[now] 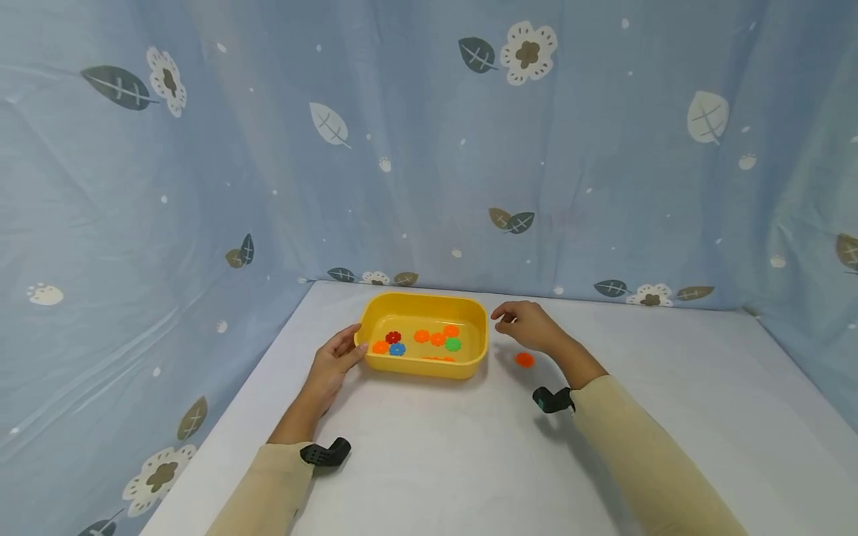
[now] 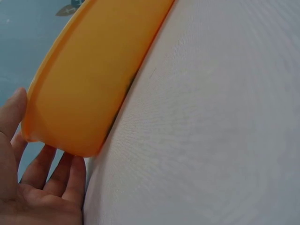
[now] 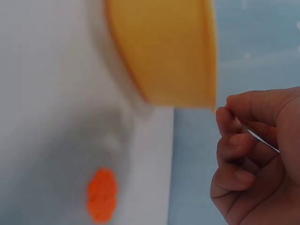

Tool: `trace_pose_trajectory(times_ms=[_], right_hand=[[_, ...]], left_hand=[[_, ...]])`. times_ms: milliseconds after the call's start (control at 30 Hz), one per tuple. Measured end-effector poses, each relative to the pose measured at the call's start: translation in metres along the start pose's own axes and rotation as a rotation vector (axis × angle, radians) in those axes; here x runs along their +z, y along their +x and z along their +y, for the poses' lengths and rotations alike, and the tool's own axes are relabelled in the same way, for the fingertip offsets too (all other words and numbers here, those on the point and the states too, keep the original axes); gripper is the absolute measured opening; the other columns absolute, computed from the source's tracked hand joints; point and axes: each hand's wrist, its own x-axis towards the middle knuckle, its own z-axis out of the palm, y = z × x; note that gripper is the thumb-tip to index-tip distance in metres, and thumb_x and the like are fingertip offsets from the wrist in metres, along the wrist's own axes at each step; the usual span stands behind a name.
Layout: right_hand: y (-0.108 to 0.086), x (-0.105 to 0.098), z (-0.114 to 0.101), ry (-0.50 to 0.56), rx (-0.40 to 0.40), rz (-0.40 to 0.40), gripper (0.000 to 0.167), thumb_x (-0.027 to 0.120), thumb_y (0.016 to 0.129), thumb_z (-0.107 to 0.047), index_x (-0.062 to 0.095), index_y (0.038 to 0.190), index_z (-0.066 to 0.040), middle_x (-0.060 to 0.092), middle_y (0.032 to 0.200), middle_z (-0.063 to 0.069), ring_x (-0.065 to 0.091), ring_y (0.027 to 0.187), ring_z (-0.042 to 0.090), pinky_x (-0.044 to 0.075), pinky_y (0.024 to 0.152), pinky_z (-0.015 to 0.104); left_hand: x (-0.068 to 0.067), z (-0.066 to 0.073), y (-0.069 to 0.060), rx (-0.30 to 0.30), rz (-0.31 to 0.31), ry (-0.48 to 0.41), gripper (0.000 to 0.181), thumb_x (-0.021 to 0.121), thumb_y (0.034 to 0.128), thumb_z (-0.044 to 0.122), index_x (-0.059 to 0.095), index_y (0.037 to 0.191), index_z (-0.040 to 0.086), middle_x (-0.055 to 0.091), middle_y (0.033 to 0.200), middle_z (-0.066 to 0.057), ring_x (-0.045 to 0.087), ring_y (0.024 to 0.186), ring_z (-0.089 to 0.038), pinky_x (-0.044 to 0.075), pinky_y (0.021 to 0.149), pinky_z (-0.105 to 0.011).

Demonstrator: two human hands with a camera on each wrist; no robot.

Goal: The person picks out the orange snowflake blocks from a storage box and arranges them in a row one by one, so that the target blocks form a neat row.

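A yellow plastic basin [image 1: 418, 366] stands on the table with several small flower-shaped pieces inside: orange, a red one [image 1: 393, 337], a blue one [image 1: 397, 349] and a green one [image 1: 453, 345]. My left hand [image 1: 333, 366] grips the basin's left end, thumb against the rim and fingers at the end wall, as the left wrist view also shows. Beside the right end, apart from the basin, hovers my right hand [image 1: 532, 327]. Its fingers are loosely bent and nothing shows between them. Below it, an orange flower-shaped piece [image 1: 525, 360] lies on the table, also visible in the right wrist view.
A white cloth covers the table [image 1: 429, 454]. Blue patterned curtains [image 1: 429, 149] hang behind it and along both sides. Each wrist wears a black camera, one on the left [image 1: 326, 452] and one on the right [image 1: 553, 400].
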Motion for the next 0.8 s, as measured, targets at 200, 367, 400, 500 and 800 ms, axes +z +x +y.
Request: trace_pose_trajectory(times_ms=[200,367,400,500,800], right_hand=[[0.013,0.005,-0.018,0.025,-0.071,0.009,0.023,0.061,0.095,-0.013,0.067,0.116,-0.003,0.064,0.094,0.005,0.057,0.083,0.022,0.053,0.071,0.032],[0.021,0.012,-0.031,0.009,-0.090,-0.021,0.023,0.061,0.095,-0.013,0.067,0.116,-0.004,0.064,0.095,0.005,0.057,0.085,0.022,0.054,0.073,0.030],[0.023,0.013,-0.033,0.009,-0.092,-0.024,0.023,0.061,0.095,-0.013,0.067,0.116,-0.004,0.063,0.095,0.005,0.057,0.085,0.022,0.054,0.073,0.030],[0.029,0.018,-0.039,0.016,-0.112,-0.036,0.024,0.061,0.096,-0.013,0.066,0.117,-0.004,0.063,0.095,0.005,0.057,0.084,0.021,0.054,0.072,0.030],[0.043,0.041,-0.055,0.041,-0.104,-0.071,0.026,0.061,0.095,-0.014,0.066,0.118,-0.004,0.062,0.092,0.003,0.058,0.079,0.019,0.053,0.069,0.029]], left_hand=[[0.000,-0.001,0.000,0.008,-0.001,0.004,0.053,0.067,0.0937,0.017,0.048,0.143,0.016,0.043,0.148,-0.011,0.041,0.133,-0.026,0.044,0.100,-0.032],[0.001,0.000,0.000,0.001,0.004,0.005,0.052,0.068,0.0930,0.018,0.050,0.142,0.018,0.043,0.147,-0.011,0.041,0.134,-0.026,0.043,0.101,-0.033],[0.002,0.000,0.000,0.000,0.004,0.006,0.052,0.068,0.0929,0.018,0.050,0.142,0.018,0.043,0.147,-0.011,0.041,0.134,-0.026,0.043,0.101,-0.033],[0.002,0.000,0.000,-0.001,0.010,0.008,0.052,0.069,0.0924,0.018,0.050,0.141,0.018,0.044,0.147,-0.012,0.040,0.134,-0.027,0.042,0.102,-0.034],[0.000,-0.003,0.001,-0.003,0.022,0.017,0.052,0.069,0.0923,0.019,0.051,0.141,0.019,0.045,0.146,-0.010,0.040,0.135,-0.026,0.043,0.102,-0.035]])
